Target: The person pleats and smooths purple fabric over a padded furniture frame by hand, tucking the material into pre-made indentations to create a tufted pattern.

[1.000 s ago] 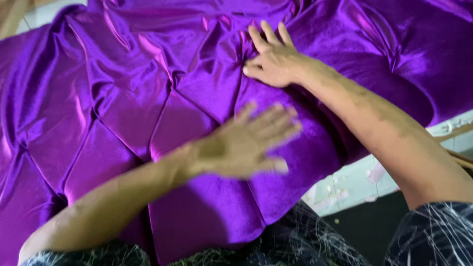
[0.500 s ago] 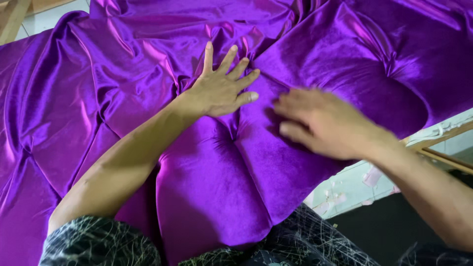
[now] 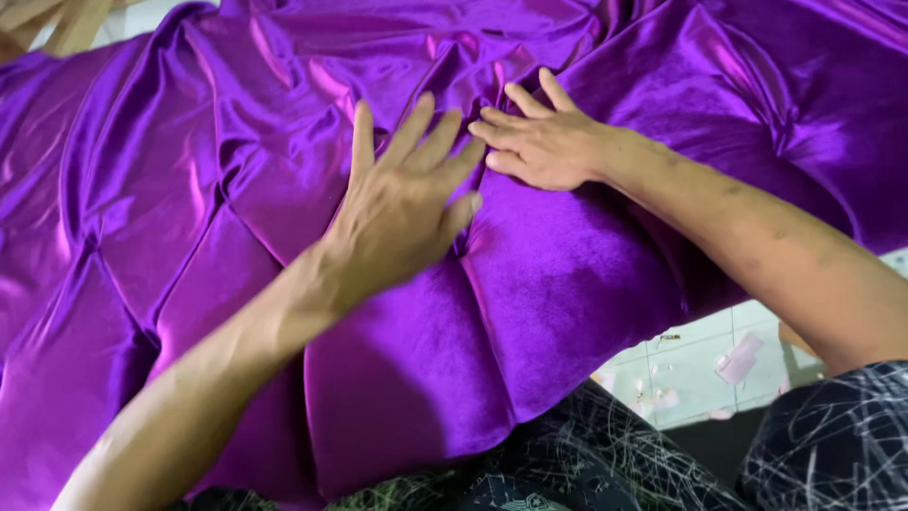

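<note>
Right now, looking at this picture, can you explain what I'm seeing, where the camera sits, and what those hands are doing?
The single picture comes from a camera worn on a person's head, looking down at their own bare arms. No machine is involved. The left hand lies flat, fingers spread, on shiny purple fabric that is puffed into padded panels with deep folds. The right hand presses the same fabric beside it, its fingertips at a fold. Neither hand grips anything. Lower right shows pale tiled floor with small scraps.

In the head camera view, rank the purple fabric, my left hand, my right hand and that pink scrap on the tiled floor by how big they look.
1. purple fabric, filling most of the view
2. left hand
3. right hand, though the left is nearer the camera, so their order is unsure
4. pink scrap
</note>
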